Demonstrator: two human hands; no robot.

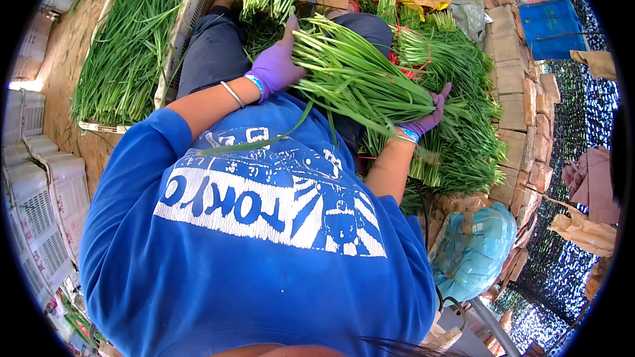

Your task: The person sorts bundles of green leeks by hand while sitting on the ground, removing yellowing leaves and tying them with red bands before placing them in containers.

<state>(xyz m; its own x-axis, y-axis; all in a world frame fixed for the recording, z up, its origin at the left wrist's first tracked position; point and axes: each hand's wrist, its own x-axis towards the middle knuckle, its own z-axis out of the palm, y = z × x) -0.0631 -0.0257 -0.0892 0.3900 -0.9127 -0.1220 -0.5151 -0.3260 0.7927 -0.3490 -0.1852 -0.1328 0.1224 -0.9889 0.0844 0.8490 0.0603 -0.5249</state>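
One bundle of long green leaves with pale stalks [360,79] lies over the dark-trousered lap [210,53], gripped at its stalk end by the purple-gloved left hand [279,65] and near its leafy tips by the purple-gloved right hand [428,116], probably against sagging; red-tied green bundles [456,132] on the right and a white plastic crate [193,10] of similar leaves on the left seemingly stand for easy reach.

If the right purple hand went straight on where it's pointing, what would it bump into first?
Probably the pile of green bundles just past the right hand, up and to the right, though depth is hard to judge here.
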